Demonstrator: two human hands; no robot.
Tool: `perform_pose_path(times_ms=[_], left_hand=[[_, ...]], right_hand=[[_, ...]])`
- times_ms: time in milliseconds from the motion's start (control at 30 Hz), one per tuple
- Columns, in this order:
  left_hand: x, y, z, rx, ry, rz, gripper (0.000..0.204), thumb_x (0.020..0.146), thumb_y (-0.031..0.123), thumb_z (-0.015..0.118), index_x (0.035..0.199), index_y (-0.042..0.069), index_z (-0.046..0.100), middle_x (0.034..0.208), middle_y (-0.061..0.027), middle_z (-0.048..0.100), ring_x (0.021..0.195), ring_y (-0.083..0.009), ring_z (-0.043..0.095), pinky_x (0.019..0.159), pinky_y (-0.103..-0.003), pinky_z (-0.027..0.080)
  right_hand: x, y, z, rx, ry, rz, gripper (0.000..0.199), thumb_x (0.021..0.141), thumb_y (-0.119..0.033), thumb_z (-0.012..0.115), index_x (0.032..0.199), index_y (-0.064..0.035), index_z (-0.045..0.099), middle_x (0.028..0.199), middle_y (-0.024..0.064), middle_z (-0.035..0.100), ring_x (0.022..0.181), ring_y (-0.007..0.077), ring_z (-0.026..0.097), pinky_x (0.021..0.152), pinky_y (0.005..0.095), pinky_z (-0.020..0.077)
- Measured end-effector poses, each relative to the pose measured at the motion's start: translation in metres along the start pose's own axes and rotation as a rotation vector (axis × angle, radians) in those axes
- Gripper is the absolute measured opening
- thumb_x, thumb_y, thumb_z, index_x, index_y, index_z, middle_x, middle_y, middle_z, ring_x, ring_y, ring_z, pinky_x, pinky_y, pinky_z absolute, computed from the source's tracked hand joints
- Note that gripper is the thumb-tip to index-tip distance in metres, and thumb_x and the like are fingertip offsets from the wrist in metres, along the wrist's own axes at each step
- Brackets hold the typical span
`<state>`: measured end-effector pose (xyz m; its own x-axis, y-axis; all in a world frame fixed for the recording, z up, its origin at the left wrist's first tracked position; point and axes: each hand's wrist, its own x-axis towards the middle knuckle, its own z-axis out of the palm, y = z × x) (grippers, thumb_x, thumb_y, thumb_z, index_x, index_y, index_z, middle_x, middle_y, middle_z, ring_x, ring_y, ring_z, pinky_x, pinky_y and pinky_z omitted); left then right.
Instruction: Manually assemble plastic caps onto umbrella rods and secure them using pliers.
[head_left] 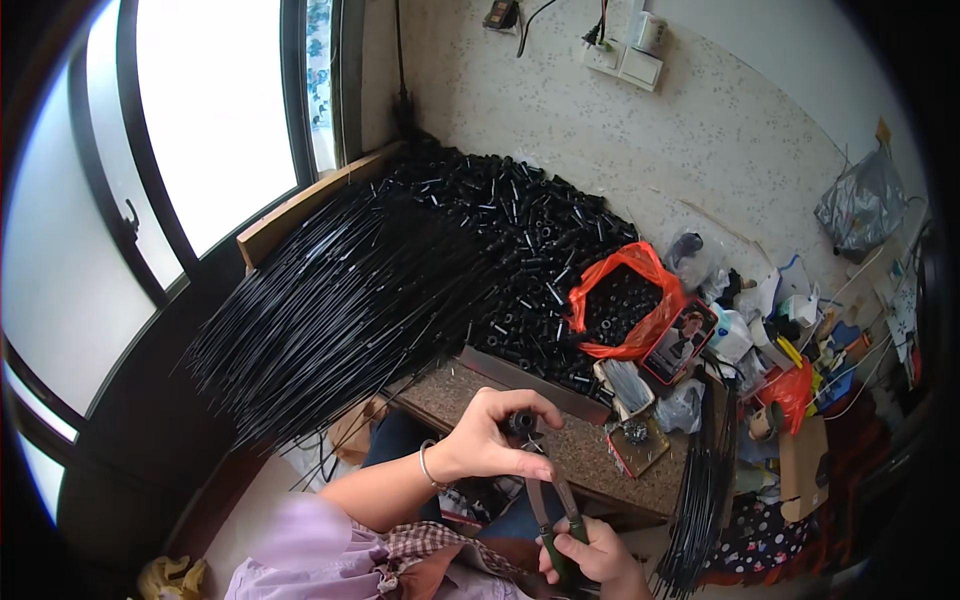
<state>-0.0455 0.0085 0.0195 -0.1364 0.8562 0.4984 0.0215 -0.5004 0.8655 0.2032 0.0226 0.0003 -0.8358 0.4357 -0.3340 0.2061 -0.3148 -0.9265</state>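
A small black tube sits pinched in the fingers of the left hand, held above the near edge of the table. The jaws of green-handled pliers reach up to it, their handles gripped in the closed fingers of the right hand. Beyond, a big heap of black tubes covers the table beside a sheaf of long black rods. An orange bag holds more tubes, with a phone just beside it
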Motion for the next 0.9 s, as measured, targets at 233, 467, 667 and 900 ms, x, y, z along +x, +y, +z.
perform_pose_path(times_ms=[233, 467, 667, 900], left_hand=[[0.002, -0.006, 0.003, 0.105, -0.065, 0.099, 0.059, 0.052, 0.041, 0.085, 0.091, 0.002, 0.062, 0.054, 0.0030, 0.046, 0.049, -0.0043, 0.042, 0.045, -0.020, 0.030], [-0.001, -0.008, -0.009, 0.048, -0.064, 0.010, 0.057, 0.052, 0.038, 0.085, 0.089, 0.002, 0.061, 0.068, -0.0004, 0.055, 0.056, -0.0053, 0.046, 0.051, -0.020, 0.037], [0.001, -0.007, 0.007, 0.028, -0.109, 0.084, 0.061, 0.051, 0.042, 0.085, 0.089, 0.001, 0.060, 0.061, 0.0012, 0.052, 0.051, -0.0048, 0.045, 0.046, -0.020, 0.033], [0.000, -0.010, -0.001, 0.016, -0.109, 0.055, 0.058, 0.052, 0.037, 0.086, 0.089, 0.002, 0.060, 0.058, 0.0015, 0.052, 0.051, -0.0042, 0.046, 0.046, -0.019, 0.033]], right_hand=[[0.025, 0.009, 0.003, -0.315, 0.037, -0.148, 0.049, 0.070, -0.006, 0.070, 0.111, 0.0016, 0.044, 0.072, 0.0062, 0.058, 0.058, 0.0142, 0.058, 0.053, 0.0271, 0.0439], [0.015, -0.006, 0.002, -0.494, 0.268, -0.358, 0.033, 0.081, -0.015, 0.060, 0.105, 0.0067, 0.051, 0.073, 0.0140, 0.057, 0.055, 0.0222, 0.055, 0.053, 0.0302, 0.0453], [0.028, 0.025, 0.005, 0.282, -0.316, 0.014, 0.037, 0.081, -0.014, 0.063, 0.108, 0.0050, 0.047, 0.063, 0.0048, 0.056, 0.051, 0.0133, 0.055, 0.047, 0.0238, 0.0415], [0.043, 0.018, -0.004, -1.211, 0.857, -0.846, 0.046, 0.074, -0.008, 0.061, 0.113, 0.0012, 0.041, 0.085, 0.0157, 0.057, 0.069, 0.0306, 0.056, 0.063, 0.0373, 0.0460]])
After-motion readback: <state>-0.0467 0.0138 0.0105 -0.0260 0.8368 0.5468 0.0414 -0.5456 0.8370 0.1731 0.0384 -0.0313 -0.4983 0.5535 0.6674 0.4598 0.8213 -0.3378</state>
